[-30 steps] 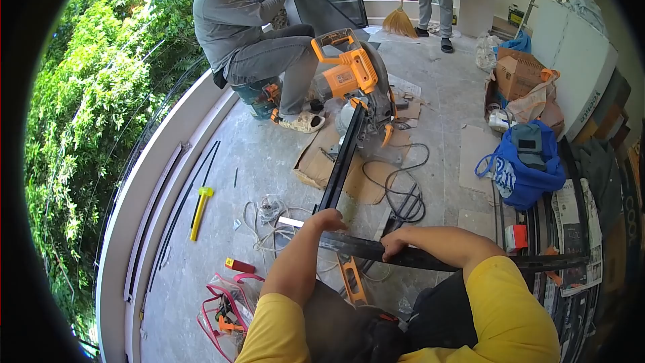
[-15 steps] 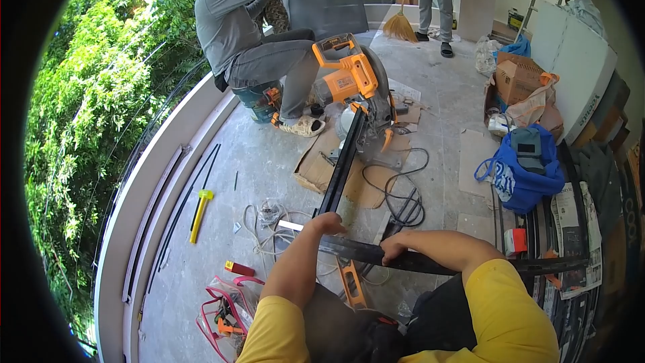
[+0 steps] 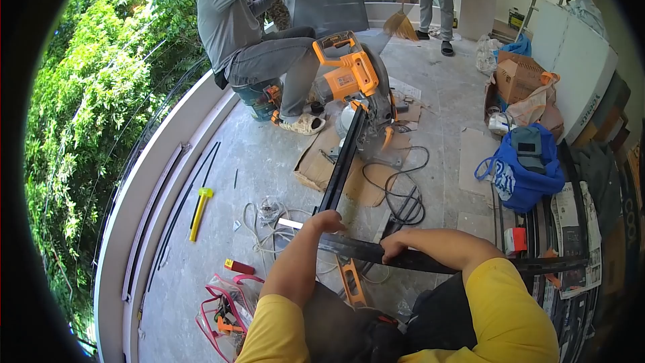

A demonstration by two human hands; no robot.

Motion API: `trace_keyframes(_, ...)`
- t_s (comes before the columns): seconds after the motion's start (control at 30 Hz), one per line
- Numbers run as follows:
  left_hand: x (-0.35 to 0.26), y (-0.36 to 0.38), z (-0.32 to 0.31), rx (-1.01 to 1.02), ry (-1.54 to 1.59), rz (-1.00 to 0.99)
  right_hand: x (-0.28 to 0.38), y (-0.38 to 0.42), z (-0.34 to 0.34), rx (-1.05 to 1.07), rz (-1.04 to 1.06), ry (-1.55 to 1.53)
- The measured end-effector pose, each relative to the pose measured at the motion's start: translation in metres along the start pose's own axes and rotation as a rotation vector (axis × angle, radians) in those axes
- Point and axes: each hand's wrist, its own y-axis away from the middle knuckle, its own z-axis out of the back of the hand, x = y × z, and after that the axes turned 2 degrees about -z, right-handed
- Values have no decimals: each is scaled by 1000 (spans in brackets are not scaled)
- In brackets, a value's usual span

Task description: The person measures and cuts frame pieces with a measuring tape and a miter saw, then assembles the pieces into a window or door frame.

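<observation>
Hands both grasp a long black metal profile bar (image 3: pixel 430 260): left hand (image 3: pixel 326 220) near its left end, right hand (image 3: pixel 395 247) mid-length. Bar's right end fades into clutter at the concrete floor's (image 3: pixel 255 161) right edge. Fingertips are hidden behind the bar.

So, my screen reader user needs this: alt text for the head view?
Both hands, left hand and right hand, hold a long dark metal bar above a cluttered concrete floor; an orange miter saw stands ahead.

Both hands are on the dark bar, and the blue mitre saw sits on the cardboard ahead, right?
Not quite: the mitre saw is orange, not blue, as the head view shows. The left hand and right hand do grip the dark bar, and the saw sits on cardboard.
</observation>
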Motion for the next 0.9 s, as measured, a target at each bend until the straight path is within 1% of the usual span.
trace_keyframes(0.07, 0, 1, -1, -1, -6, -10, 1, 1, 0, -2, 19, 20)
trace_keyframes(0.17, 2, 1, -3, -58, -26, -38, 3, 5, 1, 26, -13, -53)
trace_keyframes(0.27, 3, -1, -4, -46, 12, -20, 5, 9, 2, 26, -36, -49)
trace_keyframes(0.33, 4, -3, -4, -19, 13, -4, 5, 10, 1, -37, 7, -8)
trace_keyframes(0.47, 8, -5, -7, -23, 31, 3, 6, 11, 1, -67, -3, 6)
trace_keyframes(0.6, 7, -5, -6, -7, -24, -12, 8, 15, 0, -69, 27, 45)
trace_keyframes(0.7, 14, -9, -10, -17, -36, -29, 6, 9, -3, -90, 37, 81)
trace_keyframes(0.8, 12, -9, -9, 15, -71, -33, -2, -5, -9, -104, 61, 82)
trace_keyframes(0.9, 7, -5, -5, 47, -5, 11, -8, -14, -17, -119, 79, 78)
